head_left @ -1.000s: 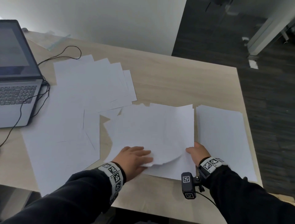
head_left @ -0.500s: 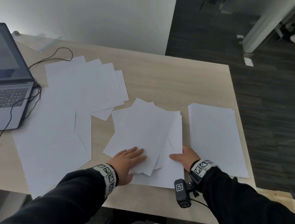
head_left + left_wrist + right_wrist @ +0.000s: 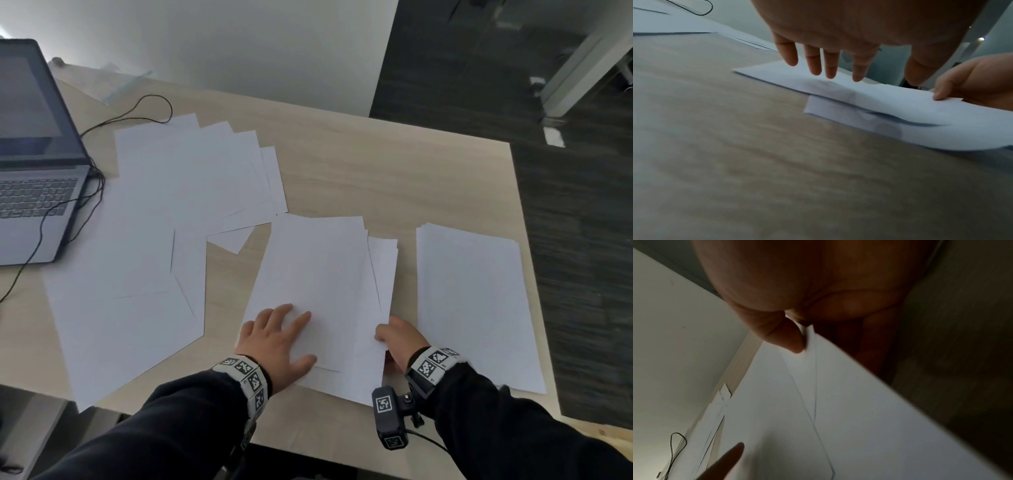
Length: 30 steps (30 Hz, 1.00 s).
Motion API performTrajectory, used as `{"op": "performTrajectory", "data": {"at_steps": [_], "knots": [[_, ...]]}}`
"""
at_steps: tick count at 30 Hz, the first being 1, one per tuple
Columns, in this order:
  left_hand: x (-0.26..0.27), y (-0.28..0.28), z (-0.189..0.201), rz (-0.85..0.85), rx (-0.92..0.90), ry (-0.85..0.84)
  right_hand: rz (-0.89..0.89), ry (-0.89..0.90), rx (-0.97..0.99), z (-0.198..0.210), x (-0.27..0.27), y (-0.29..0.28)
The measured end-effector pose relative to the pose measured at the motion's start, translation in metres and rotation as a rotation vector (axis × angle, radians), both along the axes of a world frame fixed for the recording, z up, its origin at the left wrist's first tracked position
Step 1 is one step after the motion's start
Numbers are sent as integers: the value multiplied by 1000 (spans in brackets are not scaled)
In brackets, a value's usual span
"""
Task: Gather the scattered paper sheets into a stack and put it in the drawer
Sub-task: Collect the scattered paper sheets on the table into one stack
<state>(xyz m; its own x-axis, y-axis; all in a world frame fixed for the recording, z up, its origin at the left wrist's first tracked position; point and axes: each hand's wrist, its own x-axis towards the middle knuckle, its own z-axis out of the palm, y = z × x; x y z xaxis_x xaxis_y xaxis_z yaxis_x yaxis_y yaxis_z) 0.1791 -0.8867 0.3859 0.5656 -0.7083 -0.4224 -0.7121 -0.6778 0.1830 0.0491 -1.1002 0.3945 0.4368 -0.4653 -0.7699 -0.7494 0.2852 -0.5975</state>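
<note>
Left hand [image 3: 274,342] spread flat on middle pile [image 3: 318,274] near table [image 3: 394,178] front edge; right hand [image 3: 399,339] pinches its right edge.

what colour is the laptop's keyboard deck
Silver-grey, with grey keys; the laptop shows best in the head view, at the table's left edge.

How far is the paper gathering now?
Done: one neat stack lies at right. In hand: left hand presses flat on the middle pile; right hand pinches its edge. Left: loose sheets by the laptop; no drawer in view.
</note>
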Motion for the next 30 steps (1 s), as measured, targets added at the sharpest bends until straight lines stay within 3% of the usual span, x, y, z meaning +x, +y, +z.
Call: {"op": "performTrajectory", "data": {"at_steps": [4, 6, 10, 13, 16, 18, 22, 26, 30], "knots": [[18, -3, -1, 264, 59, 39, -65, 43, 109, 3, 5, 1], [27, 1, -5, 340, 82, 85, -67, 27, 67, -1, 7, 0], [23, 7, -9, 171, 71, 78, -78, -39, -184, -1, 11, 0], [13, 8, -12, 101, 32, 79, -140, -86, -133, -4, 19, -1], [14, 10, -10, 87, 4, 101, -92, -45, -21, -9, 26, 4], [24, 18, -8, 117, -7, 92, -35, -34, -60, -11, 28, 8], [62, 51, -5, 435, -39, -9, -60, -113, -171, -7, 36, 20], [107, 104, -2, 776, 62, -11, -132, -202, -180, -3, 54, 34], [130, 143, -6, 909, 135, 72, -133, -223, -141, -6, 73, 47]]}}
